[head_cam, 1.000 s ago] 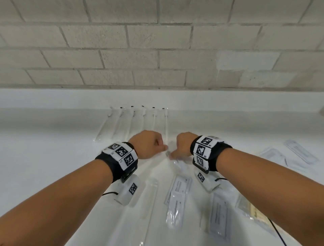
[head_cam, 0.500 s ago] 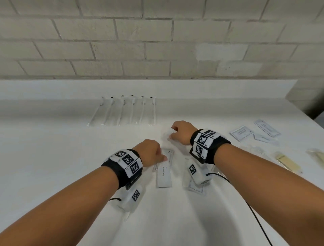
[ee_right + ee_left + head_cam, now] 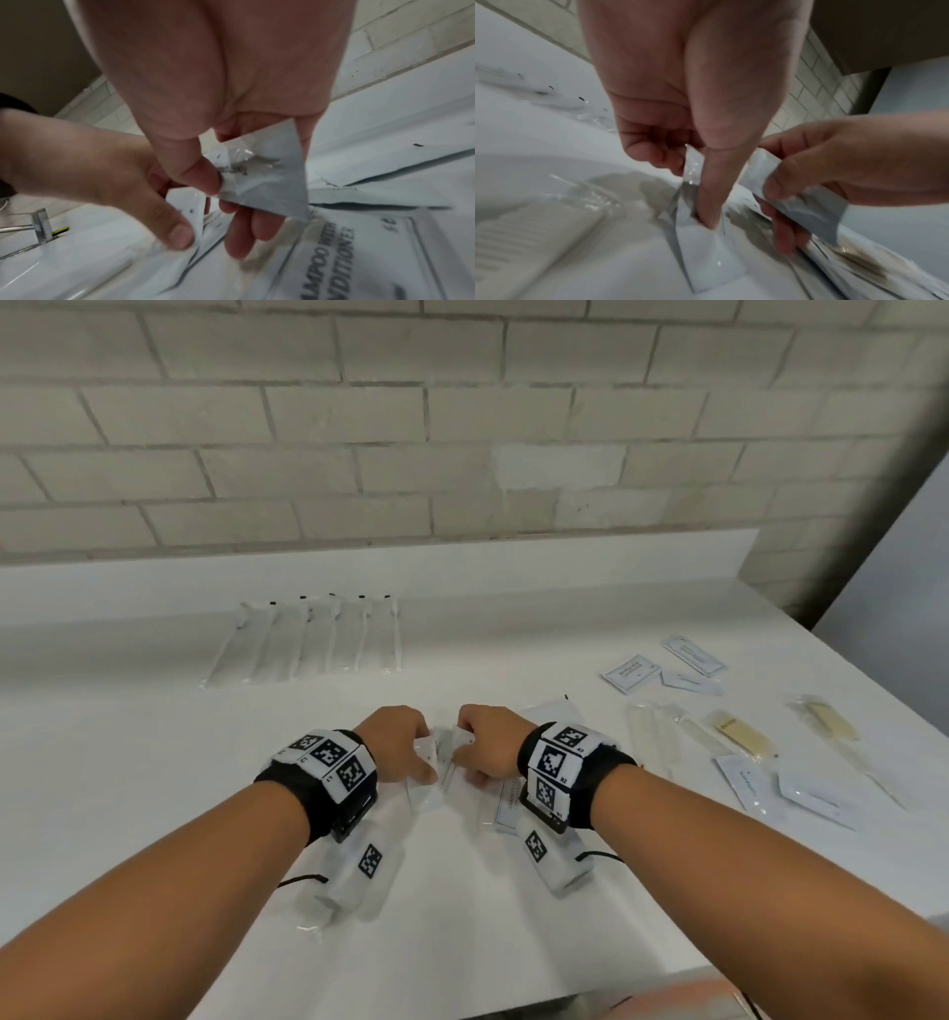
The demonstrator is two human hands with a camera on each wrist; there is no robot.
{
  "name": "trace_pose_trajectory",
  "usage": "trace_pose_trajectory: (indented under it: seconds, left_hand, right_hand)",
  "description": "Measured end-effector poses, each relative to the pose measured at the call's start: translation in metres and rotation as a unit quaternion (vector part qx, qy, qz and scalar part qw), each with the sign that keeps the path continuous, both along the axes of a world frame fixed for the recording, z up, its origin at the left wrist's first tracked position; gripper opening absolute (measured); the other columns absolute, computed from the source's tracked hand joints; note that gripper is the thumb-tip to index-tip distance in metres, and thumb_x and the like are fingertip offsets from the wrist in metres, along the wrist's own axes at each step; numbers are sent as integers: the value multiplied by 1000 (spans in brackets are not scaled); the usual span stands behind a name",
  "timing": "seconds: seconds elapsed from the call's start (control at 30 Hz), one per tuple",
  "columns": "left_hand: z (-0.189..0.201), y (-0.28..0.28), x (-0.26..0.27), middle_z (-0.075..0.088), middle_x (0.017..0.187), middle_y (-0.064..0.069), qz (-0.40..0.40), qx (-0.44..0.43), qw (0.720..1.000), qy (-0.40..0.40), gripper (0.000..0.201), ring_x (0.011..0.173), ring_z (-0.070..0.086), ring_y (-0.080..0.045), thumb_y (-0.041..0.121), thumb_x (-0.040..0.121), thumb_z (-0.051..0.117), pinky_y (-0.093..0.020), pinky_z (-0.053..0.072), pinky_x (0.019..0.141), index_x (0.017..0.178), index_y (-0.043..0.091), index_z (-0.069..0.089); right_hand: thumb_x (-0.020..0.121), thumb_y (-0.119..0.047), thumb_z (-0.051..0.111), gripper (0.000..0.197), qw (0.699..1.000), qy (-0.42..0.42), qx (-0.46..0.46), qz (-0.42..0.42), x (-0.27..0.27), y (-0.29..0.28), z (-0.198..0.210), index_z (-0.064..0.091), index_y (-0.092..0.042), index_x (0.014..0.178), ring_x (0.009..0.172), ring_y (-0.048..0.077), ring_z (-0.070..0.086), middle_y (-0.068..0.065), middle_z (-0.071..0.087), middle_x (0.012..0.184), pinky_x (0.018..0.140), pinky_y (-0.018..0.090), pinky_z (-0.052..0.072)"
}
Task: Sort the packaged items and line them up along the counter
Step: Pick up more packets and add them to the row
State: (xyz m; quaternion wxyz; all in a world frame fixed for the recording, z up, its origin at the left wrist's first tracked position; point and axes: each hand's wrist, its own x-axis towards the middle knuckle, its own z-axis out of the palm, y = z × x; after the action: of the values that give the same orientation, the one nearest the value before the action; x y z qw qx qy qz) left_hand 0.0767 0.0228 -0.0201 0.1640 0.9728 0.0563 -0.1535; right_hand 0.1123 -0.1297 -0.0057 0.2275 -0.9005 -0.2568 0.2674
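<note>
Compared with half a second ago, we are seeing both hands drawn together at mid-counter, each now lifting its own small white sachet, which suggests that two like packets are being paired before joining a line. From left to right: at the far left rear, a row of long clear-wrapped items (image 3: 308, 639) is already lying lined up against the counter (image 3: 102, 762) backsplash; the left hand (image 3: 395, 742) is pinching one sachet (image 3: 706, 243) between thumb and fingers; the right hand (image 3: 488, 742) is pinching a second sachet (image 3: 267, 178) likewise. Beneath the right wrist, a packet printed as shampoo with conditioner (image 3: 334, 253) is waiting. Farther right, flat white packets (image 3: 631, 672), packaged combs (image 3: 662, 742) and yellowish packaged items (image 3: 744, 737) are lying loose and unsorted, crowding the space where further rows must go.
</note>
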Motion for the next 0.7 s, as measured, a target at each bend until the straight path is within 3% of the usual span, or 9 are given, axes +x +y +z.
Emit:
trace_pose_trajectory:
  seconds: [0.1,0.17,0.23,0.3,0.37,0.47,0.6,0.7]
  left_hand:
    - [3,-6,6,56,74,5,22,-79,995,-50,17,77,55,-17,24,76,73,-22,39,59,73,17,58]
    - [4,-16,10,61,74,2,39,-148,984,-86,13,74,57,-19,20,77,69,-24,43,62,78,8,63]
    - [5,-30,17,66,80,0,57,-203,970,-121,16,75,61,-20,17,77,66,-29,49,68,83,3,65]
    - [7,-46,27,72,88,-1,58,-246,955,-153,10,84,66,-21,16,77,66,-35,53,75,82,7,66]
    - [10,-63,40,71,85,3,58,-264,945,-182,5,81,64,-17,14,77,66,-27,49,67,81,13,68]
    - [13,-86,64,70,89,5,66,-239,949,-196,17,84,61,-12,13,77,66,-18,44,68,92,18,73]
    - [8,-100,92,69,117,1,10,-97,985,-142,32,111,61,-16,12,85,60,-24,47,93,115,17,70]
    - [6,-105,102,62,129,-3,-8,-9,994,-108,44,120,56,-21,10,89,51,-29,46,100,132,16,58]
  right_hand:
    - [89,-23,55,14,1000,-3,16,-9,-5,-19,0,44,-15,93,75,22,56,6,61,87,62,32,48]
    - [88,-25,56,16,1000,-14,6,-14,-4,-36,-2,45,-16,94,81,20,54,1,54,89,64,27,43]
    - [84,-26,60,14,999,-13,-10,-29,3,-57,-4,47,-21,85,83,17,54,-4,54,87,64,24,43]
    - [81,-25,63,20,998,-17,-28,-49,14,-80,-3,44,-25,72,81,17,54,-8,51,77,57,20,38]
    - [79,-22,62,20,996,-23,-31,-82,28,-103,2,47,-24,67,76,17,55,-7,52,72,54,19,38]
    - [82,-17,61,8,989,-48,-17,-141,51,-134,12,58,-12,76,64,14,54,-2,56,73,56,21,42]
    - [87,-14,59,12,975,-72,-42,-207,88,-170,16,64,-6,95,77,20,60,7,64,93,68,29,53]
    - [87,-13,55,10,970,-84,-73,-214,112,-187,13,61,-10,79,82,24,63,3,60,79,61,27,50]
